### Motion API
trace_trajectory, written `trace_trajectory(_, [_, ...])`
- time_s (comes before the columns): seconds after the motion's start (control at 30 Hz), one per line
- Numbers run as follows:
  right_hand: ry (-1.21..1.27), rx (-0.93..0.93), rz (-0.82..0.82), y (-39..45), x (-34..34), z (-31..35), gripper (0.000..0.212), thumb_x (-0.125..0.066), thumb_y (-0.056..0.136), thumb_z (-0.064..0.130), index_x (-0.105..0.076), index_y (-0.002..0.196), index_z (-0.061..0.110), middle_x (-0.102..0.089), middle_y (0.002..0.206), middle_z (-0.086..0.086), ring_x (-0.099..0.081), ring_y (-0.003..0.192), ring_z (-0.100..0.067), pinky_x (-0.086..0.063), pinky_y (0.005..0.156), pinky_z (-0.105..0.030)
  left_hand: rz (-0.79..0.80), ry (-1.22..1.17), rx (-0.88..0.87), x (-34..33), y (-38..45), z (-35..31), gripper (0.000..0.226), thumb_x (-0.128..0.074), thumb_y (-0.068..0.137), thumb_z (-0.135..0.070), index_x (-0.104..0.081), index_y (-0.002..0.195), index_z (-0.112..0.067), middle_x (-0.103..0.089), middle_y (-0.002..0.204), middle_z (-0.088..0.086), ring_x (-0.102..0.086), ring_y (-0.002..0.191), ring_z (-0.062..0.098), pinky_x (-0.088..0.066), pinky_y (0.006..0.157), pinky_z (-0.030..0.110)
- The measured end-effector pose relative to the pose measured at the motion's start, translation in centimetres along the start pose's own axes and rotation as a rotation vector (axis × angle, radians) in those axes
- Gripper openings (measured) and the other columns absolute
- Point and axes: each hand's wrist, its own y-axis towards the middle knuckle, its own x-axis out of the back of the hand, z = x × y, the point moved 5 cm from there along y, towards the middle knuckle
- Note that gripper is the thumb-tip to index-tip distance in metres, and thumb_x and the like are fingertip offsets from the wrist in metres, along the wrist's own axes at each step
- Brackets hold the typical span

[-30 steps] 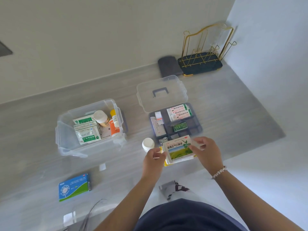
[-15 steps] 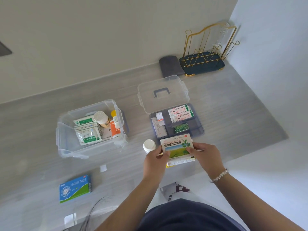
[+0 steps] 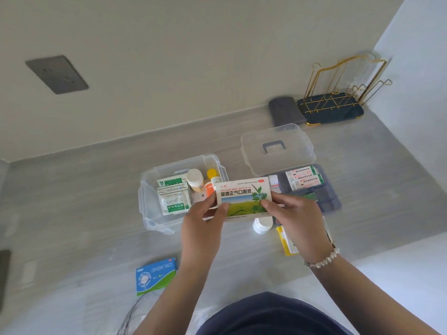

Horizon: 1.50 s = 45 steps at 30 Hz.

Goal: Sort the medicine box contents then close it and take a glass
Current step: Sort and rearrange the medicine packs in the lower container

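Above the counter (image 3: 96,213), left hand (image 3: 203,226) and right hand (image 3: 300,223) grip a carton (image 3: 243,198), apparently just right of the bin (image 3: 150,189).

Medicine box (image 3: 154,189): you see a clear plastic tub, open, upright on the table, holding sachets and bottles.
Tray (image 3: 331,199): dark compartmented insert, right of the tub, flat on the table.
Lid (image 3: 278,148): clear, grey handle, lying beyond the tray.
Carton (image 3: 242,197): white-green, held above the table between tub and tray.
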Motion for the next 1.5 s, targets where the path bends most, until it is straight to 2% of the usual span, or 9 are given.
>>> trace_trajectory(0.2, [-0.020,0.060,0.053,1.8,-7.4,3.3,0.015,-0.070,0.077,0.025,-0.076,0.091,0.025,-0.064,0.055,0.026,-0.055,0.047,0.004,-0.036,0.045,-0.011,-0.086,0.007,0.052,7.0,2.8,1.7,0.024,-0.063,0.086,-0.025,-0.068,0.106,-0.036,-0.069,0.093,-0.018,-0.062,0.072,-0.008,-0.044,0.056,0.004])
trace_trajectory(0.47, [-0.313,-0.013,0.213,6.7,-15.1,4.1,0.036,-0.065,0.078,0.036,-0.072,0.066,0.003,-0.067,0.060,-0.018,-0.058,0.056,-0.023,-0.041,0.055,-0.029,-0.021,0.235,0.196,11.6,8.8,3.9,0.017,-0.062,0.085,-0.028,-0.073,0.095,-0.022,-0.074,0.082,-0.003,-0.070,0.078,0.026,-0.057,0.074,0.042])
trace_trajectory(0.63, [-0.544,-0.075,0.350,8.3,-16.9,2.5,0.039,-0.064,0.077,0.043,-0.063,0.049,0.016,-0.065,0.055,-0.006,-0.053,0.049,-0.013,-0.051,0.062,-0.030,0.138,0.392,0.289,11.0,10.8,6.7,0.034,-0.063,0.084,-0.027,-0.064,0.116,-0.016,-0.073,0.096,0.005,-0.069,0.084,0.025,-0.056,0.079,0.041])
trace_trajectory(0.93, [-0.654,-0.208,0.534,9.1,-19.1,0.0,0.036,-0.065,0.080,0.039,-0.066,0.092,0.005,-0.074,0.085,-0.012,-0.072,0.074,-0.021,-0.058,0.076,-0.034,0.405,0.770,0.318,8.3,13.1,7.6,0.032,-0.054,0.091,-0.025,-0.051,0.117,-0.007,-0.063,0.111,0.008,-0.056,0.080,0.017,-0.044,0.056,0.019])
trace_trajectory(1.07, [-0.762,-0.221,0.631,9.8,-20.1,-0.4,0.029,-0.065,0.081,0.037,-0.061,0.088,0.009,-0.073,0.086,-0.007,-0.065,0.059,-0.013,-0.054,0.060,-0.021,0.543,0.875,0.394,7.0,14.1,8.0,0.029,-0.046,0.094,-0.018,-0.049,0.120,-0.006,-0.060,0.113,0.009,-0.057,0.091,0.020,-0.050,0.083,0.026])
trace_trajectory(1.17, [-0.815,-0.221,0.648,9.8,-20.7,-1.1,0.029,-0.067,0.080,0.036,-0.059,0.092,0.011,-0.070,0.093,-0.007,-0.065,0.072,-0.015,-0.049,0.058,-0.018,0.626,0.939,0.416,6.4,14.5,8.2,0.029,-0.042,0.096,-0.015,-0.048,0.122,-0.004,-0.060,0.111,0.008,-0.058,0.085,0.016,-0.052,0.082,0.026])
trace_trajectory(1.27, [-0.762,-0.282,0.646,9.9,-20.9,-1.9,0.025,-0.067,0.080,0.035,-0.052,0.077,0.015,-0.064,0.072,0.001,-0.057,0.050,-0.008,-0.042,0.038,-0.012,0.696,1.028,0.377,6.3,14.4,7.9,0.029,-0.039,0.096,-0.013,-0.048,0.122,-0.002,-0.059,0.103,0.009,-0.055,0.084,0.016,-0.049,0.085,0.027])
trace_trajectory(1.37, [-0.702,-0.306,0.641,10.1,-20.8,-2.3,0.025,-0.066,0.081,0.034,-0.052,0.070,0.016,-0.058,0.058,0.005,-0.054,0.043,-0.004,-0.038,0.033,-0.010,0.625,0.964,0.370,6.4,14.5,7.8,0.030,-0.040,0.096,-0.015,-0.052,0.118,0.001,-0.063,0.114,0.014,-0.058,0.085,0.021,-0.049,0.081,0.029])
trace_trajectory(1.5, [-0.620,-0.271,0.653,10.0,-21.1,-2.6,0.030,-0.065,0.082,0.032,-0.062,0.097,0.006,-0.071,0.088,-0.008,-0.067,0.068,-0.017,-0.059,0.065,-0.027,0.265,0.692,0.269,9.0,14.0,7.2,0.031,-0.043,0.094,-0.012,-0.052,0.123,-0.009,-0.060,0.119,0.011,-0.057,0.086,0.021,-0.047,0.073,0.027])
